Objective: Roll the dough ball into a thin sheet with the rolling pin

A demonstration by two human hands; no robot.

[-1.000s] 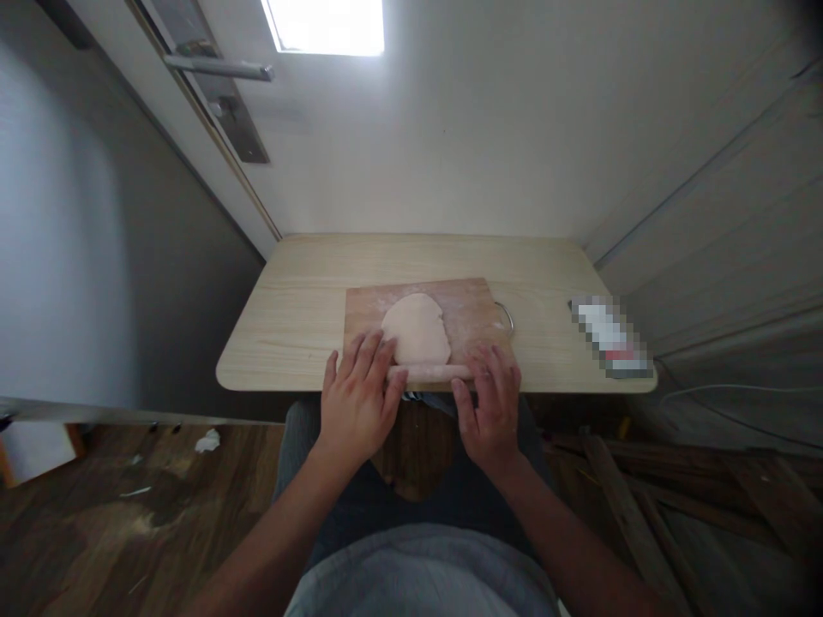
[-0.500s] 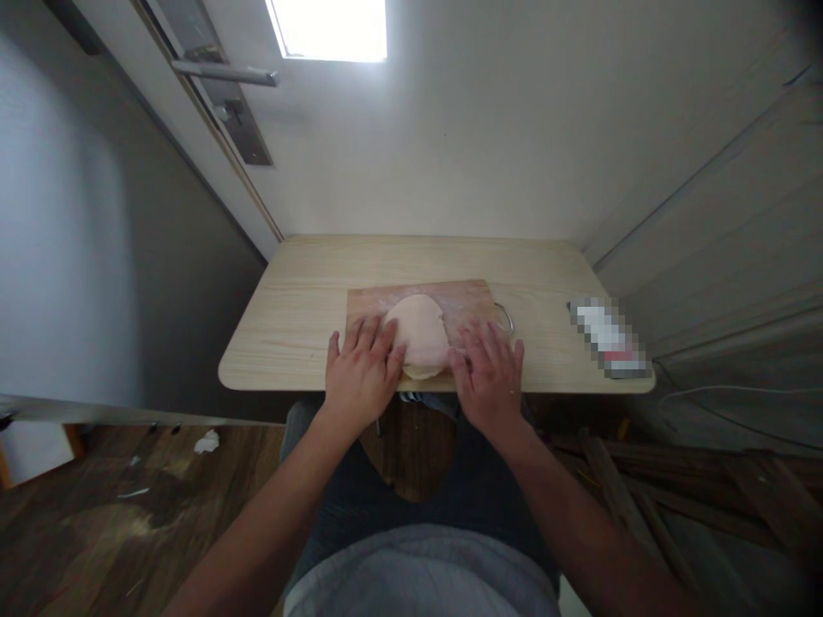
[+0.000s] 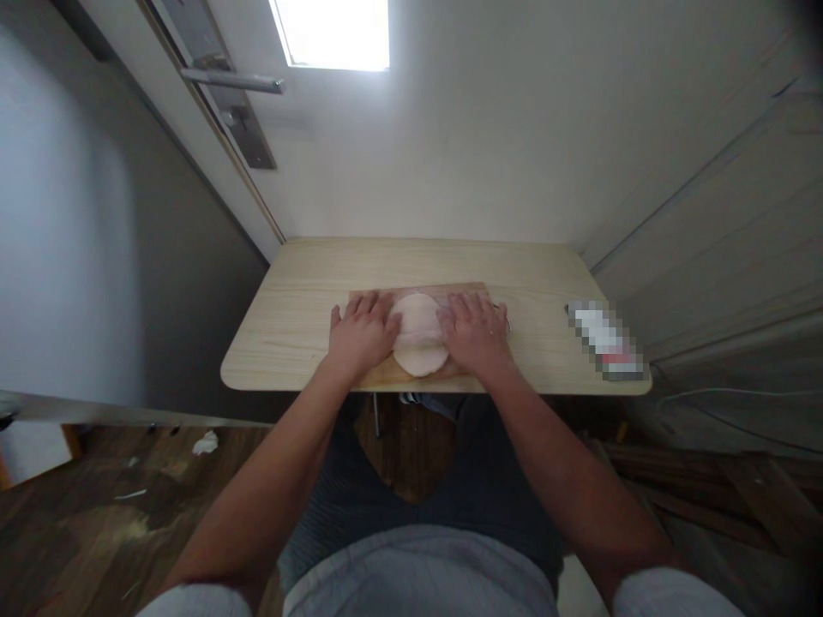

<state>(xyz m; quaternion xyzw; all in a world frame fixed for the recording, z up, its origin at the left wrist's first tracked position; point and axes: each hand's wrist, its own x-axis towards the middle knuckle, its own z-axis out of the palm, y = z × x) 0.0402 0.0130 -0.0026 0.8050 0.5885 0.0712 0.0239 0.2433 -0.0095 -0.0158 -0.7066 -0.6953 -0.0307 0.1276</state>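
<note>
A flat, round sheet of pale dough point(image 3: 420, 360) lies on a wooden cutting board point(image 3: 379, 370). Across its middle, between my hands, runs a pale band that looks like a rolling pin point(image 3: 421, 332), though its ends are hidden. My left hand point(image 3: 366, 330) lies palm down at the dough's left side, fingers stretched forward and thumb at the dough's edge. On the right side my right hand point(image 3: 474, 330) lies palm down too, its fingers extended over the board and its thumb touching the dough's edge. The fingers hide much of the board.
The board sits on a light wooden table point(image 3: 289, 317) against a white door with a metal handle point(image 3: 235, 80). At the table's right end lies a blurred-out flat object point(image 3: 605, 341). A metal ring point(image 3: 507, 324) shows at the board's right edge. Wooden pieces point(image 3: 700, 497) lie at lower right.
Both hands have moved forward, away from my body, over the board and dough. The pale band across the dough has shifted forward with them, uncovering more of the near part.
</note>
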